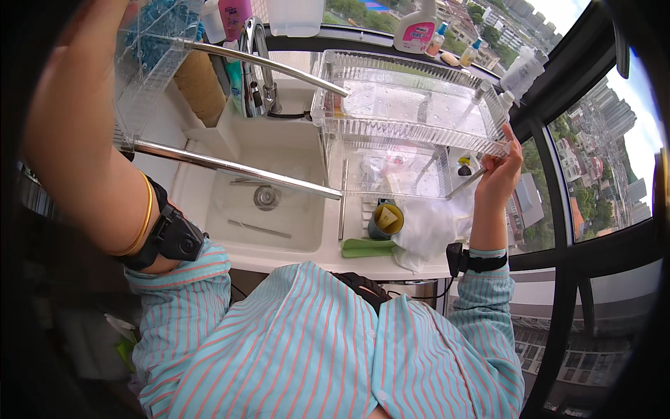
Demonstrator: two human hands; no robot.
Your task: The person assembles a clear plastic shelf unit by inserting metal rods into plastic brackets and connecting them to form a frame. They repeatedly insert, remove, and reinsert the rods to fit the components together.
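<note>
Clear ribbed plastic two-tier rack (pixel 412 129), upper centre: our right hand (pixel 500 171) clamped on its right corner. Clear plastic tier with two silver metal poles (pixel 237 168), upper left; our left hand, out of frame: grip we cannot tell. White rectangular sink (pixel 300 223), centre left. Dark-teal mug (pixel 375 229), whitish crumpled plastic bag (pixel 429 227), centre, on white surface (pixel 332 241).

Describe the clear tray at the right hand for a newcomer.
Find the sink. Right of it, short of the sill bottles, is the upper ribbed clear tray. The right hand touches its near right corner; the left clear piece has long poles.
</note>
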